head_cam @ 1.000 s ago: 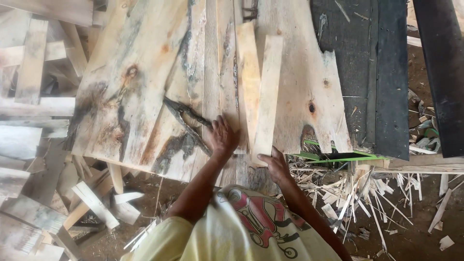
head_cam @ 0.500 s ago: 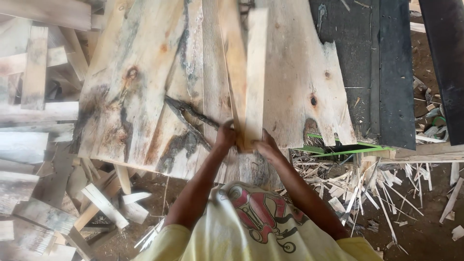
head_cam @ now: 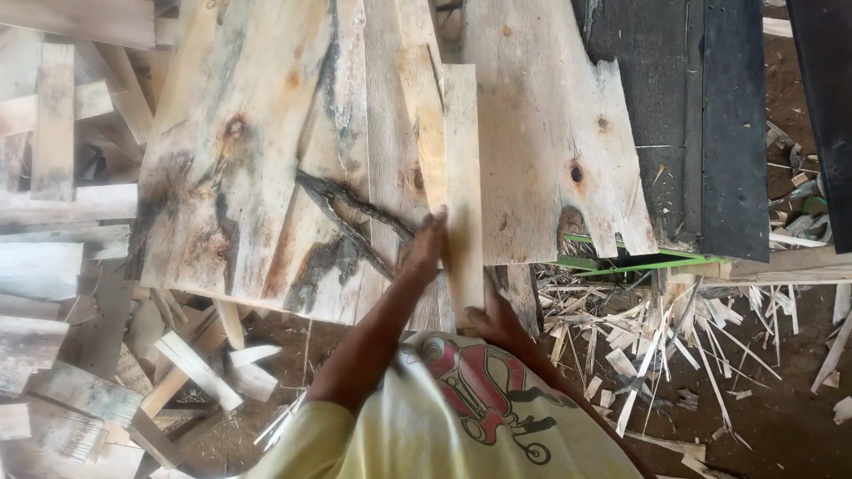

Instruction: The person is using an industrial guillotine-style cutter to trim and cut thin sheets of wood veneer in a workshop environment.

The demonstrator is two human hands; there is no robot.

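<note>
Both hands, left hand (head_cam: 428, 246) and right hand (head_cam: 493, 318), grip a pale, narrow wooden slat (head_cam: 462, 177).

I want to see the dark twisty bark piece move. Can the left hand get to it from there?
Probably yes. The left hand rests on the narrow plank, with the bark piece just beside it on the boards, nothing lying between.

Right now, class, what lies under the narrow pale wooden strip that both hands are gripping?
The narrow strip lies on wide stained planks. Left hand holds its side, right hand its near end. What is beneath the planks is covered.
</note>
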